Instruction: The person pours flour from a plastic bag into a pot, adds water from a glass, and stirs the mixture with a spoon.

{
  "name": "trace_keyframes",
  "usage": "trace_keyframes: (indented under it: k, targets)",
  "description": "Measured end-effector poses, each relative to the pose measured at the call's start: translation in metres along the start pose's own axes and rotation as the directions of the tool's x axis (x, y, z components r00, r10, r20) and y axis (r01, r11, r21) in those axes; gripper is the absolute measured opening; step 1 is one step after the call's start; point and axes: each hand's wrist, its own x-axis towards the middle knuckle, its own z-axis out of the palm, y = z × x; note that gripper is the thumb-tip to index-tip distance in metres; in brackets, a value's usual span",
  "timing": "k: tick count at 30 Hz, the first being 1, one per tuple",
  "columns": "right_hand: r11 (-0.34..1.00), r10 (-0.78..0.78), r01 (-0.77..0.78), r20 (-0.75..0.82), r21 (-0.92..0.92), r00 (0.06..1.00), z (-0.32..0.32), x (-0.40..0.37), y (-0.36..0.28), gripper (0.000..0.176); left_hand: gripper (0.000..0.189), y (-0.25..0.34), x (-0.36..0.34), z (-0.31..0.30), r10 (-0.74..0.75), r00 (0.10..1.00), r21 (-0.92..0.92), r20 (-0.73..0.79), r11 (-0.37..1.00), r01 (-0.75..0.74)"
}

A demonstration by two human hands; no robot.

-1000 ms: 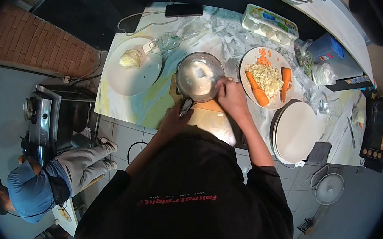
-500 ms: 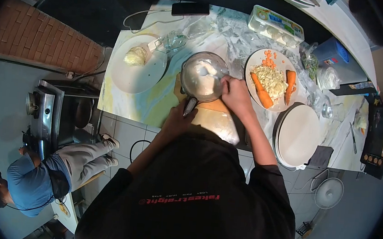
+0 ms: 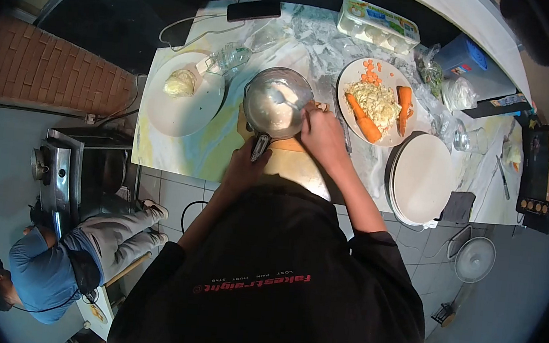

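Observation:
A metal saucepan [image 3: 253,113] with white batter-like stuff [image 3: 273,116] inside sits on a wooden board [image 3: 288,144] at the counter's near edge. My left hand [image 3: 243,168] is closed around its dark handle [image 3: 261,149]. My right hand [image 3: 323,136] is closed on the handle of a spoon [image 3: 286,100], whose head is in the white stuff. Just right of my right hand, a white plate [image 3: 347,79] carries shredded cabbage [image 3: 377,102], diced carrot [image 3: 371,72] and larger carrot pieces [image 3: 364,122].
Another plate [image 3: 183,120] with a piece of cabbage [image 3: 180,83] lies left. Stacked plates [image 3: 423,176] stand right. Behind are a phone [image 3: 254,11], a clear egg carton [image 3: 377,28] and a blue container [image 3: 467,61]. A knife [image 3: 504,178] lies far right. A person in blue [image 3: 46,275] is at lower left.
The view has shifted, so the counter items sit a little further left. The spoon's head has moved slightly within the saucepan. Both hands keep their holds.

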Motion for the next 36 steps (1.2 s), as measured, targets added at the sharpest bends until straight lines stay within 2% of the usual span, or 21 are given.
trace_keyframes:
  k: [2,3,5,7,9,11,13,17,19,22,23,25,27,29,31,33,34,35,36]
  targets:
    - [0.989,-0.017,0.010,-0.045,-0.148,0.999,-0.003,-0.001,0.003,0.019,0.039,0.003,0.000,-0.003,0.021,1.000,0.018,0.010,1.000,-0.021]
    - [0.989,-0.023,0.016,-0.046,-0.149,0.999,-0.005,-0.007,-0.002,0.019,0.039,0.002,0.001,-0.003,0.022,1.000,0.016,0.005,1.000,-0.022]
    - [0.962,0.019,0.006,0.089,-0.274,0.996,-0.012,-0.026,-0.015,0.024,0.040,-0.002,0.001,-0.002,0.105,0.994,0.010,-0.008,0.994,-0.105]
    - [0.945,-0.017,0.057,0.125,-0.321,0.992,-0.005,-0.041,-0.019,0.030,0.040,0.001,0.000,-0.001,0.101,0.995,0.005,-0.009,0.995,-0.101]
    - [0.962,-0.103,0.127,0.113,-0.240,0.988,0.001,-0.046,-0.026,0.028,0.040,0.001,0.000,-0.001,0.100,0.995,0.005,-0.009,0.995,-0.099]
    - [0.968,-0.114,0.123,0.054,-0.218,0.992,0.001,-0.038,-0.034,0.022,0.039,-0.003,0.000,0.000,0.121,0.992,0.027,-0.018,0.992,-0.121]
    - [0.990,-0.117,0.113,-0.048,-0.080,0.992,0.004,-0.025,-0.035,0.019,0.039,0.002,0.000,-0.002,0.099,0.995,0.020,-0.008,0.995,-0.098]
    - [0.987,-0.156,0.157,-0.073,0.016,0.985,0.003,-0.018,-0.037,0.020,0.037,0.002,0.002,-0.005,0.058,0.998,-0.033,0.020,0.998,-0.057]
    - [0.983,-0.131,0.133,-0.023,0.123,0.991,0.007,-0.021,-0.034,0.020,0.037,0.006,0.001,-0.007,0.051,0.998,-0.021,0.027,0.999,-0.050]
    - [0.982,-0.073,0.076,-0.021,0.174,0.997,0.012,-0.031,-0.031,0.022,0.039,0.007,0.002,-0.005,0.033,0.999,-0.014,0.027,0.999,-0.033]
    - [0.982,-0.076,0.079,-0.022,0.175,0.997,0.012,-0.030,-0.026,0.022,0.039,0.006,0.003,-0.005,0.028,0.999,-0.018,0.021,0.999,-0.027]
    - [0.969,-0.161,0.178,-0.107,0.172,0.981,0.009,-0.027,-0.015,0.024,0.041,0.000,0.006,-0.003,0.044,0.999,-0.013,0.022,0.999,-0.044]
    - [0.972,-0.160,0.172,-0.084,0.161,0.983,-0.001,-0.023,-0.007,0.025,0.042,-0.002,0.009,-0.002,0.065,0.998,-0.009,0.023,0.998,-0.065]
    - [0.993,-0.076,0.084,-0.092,0.088,0.993,-0.009,-0.019,-0.002,0.025,0.044,-0.001,0.010,-0.001,0.074,0.997,0.013,0.030,0.997,-0.075]
    - [0.992,-0.093,0.104,-0.145,0.069,0.985,-0.009,-0.023,0.003,0.025,0.045,0.004,0.009,-0.004,0.065,0.997,0.011,0.040,0.998,-0.065]
    - [0.999,0.047,-0.046,-0.042,0.017,0.998,-0.012,-0.030,0.002,0.025,0.045,0.005,0.009,-0.004,0.053,0.998,0.004,0.046,0.999,-0.054]
    - [0.998,0.063,-0.063,0.026,-0.003,0.998,-0.012,-0.033,0.000,0.030,0.045,0.003,0.009,-0.003,0.084,0.996,0.002,0.032,0.996,-0.084]
    - [0.998,0.056,-0.056,0.028,-0.007,0.998,-0.010,-0.033,-0.002,0.030,0.044,0.001,0.008,-0.001,0.113,0.993,0.002,0.019,0.994,-0.113]
    - [0.993,0.050,-0.054,0.046,0.104,0.998,-0.006,-0.033,-0.003,0.030,0.044,0.001,0.008,0.000,0.113,0.994,-0.002,0.014,0.994,-0.113]
